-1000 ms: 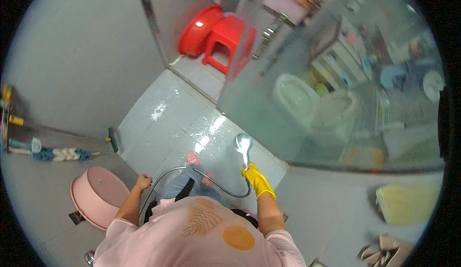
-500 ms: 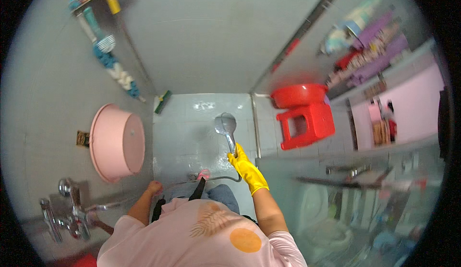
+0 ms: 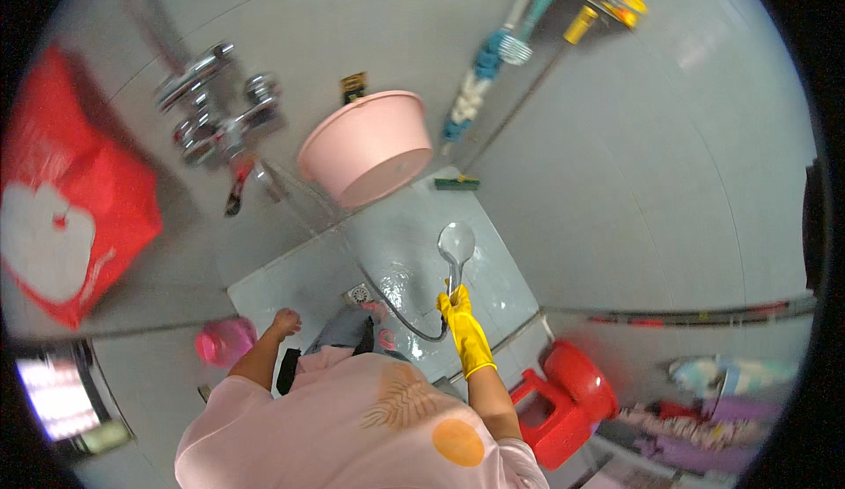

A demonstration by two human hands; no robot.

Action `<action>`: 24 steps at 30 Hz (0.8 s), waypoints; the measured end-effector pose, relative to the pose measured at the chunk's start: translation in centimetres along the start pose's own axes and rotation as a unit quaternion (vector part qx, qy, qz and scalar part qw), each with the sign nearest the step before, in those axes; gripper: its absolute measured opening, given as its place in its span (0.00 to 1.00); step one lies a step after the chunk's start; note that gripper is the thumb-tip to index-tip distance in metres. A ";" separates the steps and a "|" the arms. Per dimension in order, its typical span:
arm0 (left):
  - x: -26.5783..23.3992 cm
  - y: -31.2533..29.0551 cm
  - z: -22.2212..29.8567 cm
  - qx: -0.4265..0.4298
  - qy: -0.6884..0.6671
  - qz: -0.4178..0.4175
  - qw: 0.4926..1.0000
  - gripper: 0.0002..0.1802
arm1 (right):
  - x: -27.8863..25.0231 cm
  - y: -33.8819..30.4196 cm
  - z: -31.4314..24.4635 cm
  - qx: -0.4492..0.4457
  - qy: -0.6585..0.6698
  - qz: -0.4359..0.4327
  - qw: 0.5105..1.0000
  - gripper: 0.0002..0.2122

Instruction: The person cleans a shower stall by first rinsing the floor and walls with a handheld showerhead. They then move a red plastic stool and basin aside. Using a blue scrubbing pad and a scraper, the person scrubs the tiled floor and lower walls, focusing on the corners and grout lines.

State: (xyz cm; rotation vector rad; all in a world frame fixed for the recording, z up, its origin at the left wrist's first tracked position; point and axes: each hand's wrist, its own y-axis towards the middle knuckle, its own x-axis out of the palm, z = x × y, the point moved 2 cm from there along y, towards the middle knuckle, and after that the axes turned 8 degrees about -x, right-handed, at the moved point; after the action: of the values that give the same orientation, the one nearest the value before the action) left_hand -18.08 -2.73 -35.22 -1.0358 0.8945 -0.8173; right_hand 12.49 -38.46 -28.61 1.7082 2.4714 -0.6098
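Note:
In my right hand [image 3: 464, 323], covered by a yellow rubber glove, is a silver shower head [image 3: 457, 242], gripped by its handle and pointing away from me over the wet tiled floor [image 3: 502, 251]. Its grey hose [image 3: 400, 316] loops from below the glove back toward the chrome tap [image 3: 207, 124] on the wall at the left. My bare left hand [image 3: 286, 323] hangs beside my body with its fingers curled in, and nothing shows in it. Between my hands lies a floor drain [image 3: 358, 294], close to my pink footwear [image 3: 387, 338].
A pink basin [image 3: 370, 150] hangs on the wall ahead. In the far corner stands a green-headed floor brush [image 3: 457, 184]. A red stool [image 3: 553, 427] and red basin [image 3: 588, 382] sit at the right. To the left are a red bag [image 3: 110, 190] and a pink container [image 3: 231, 340].
My view has swung left, bringing the tap and red bag further in. The right hand keeps its grip on the shower head; the left stays low at my side.

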 end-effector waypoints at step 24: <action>5.1 -12.7 -33.2 -0.082 -0.450 0.102 0.883 0.13 | 19.2 -4.9 -15.9 -0.438 -0.442 -0.263 0.737 0.15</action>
State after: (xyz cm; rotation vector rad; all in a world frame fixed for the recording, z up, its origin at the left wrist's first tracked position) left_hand -47.70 -22.84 -32.55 -1.2699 0.2518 -0.0220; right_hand 3.32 -17.23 -18.06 0.2203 1.8980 -0.1174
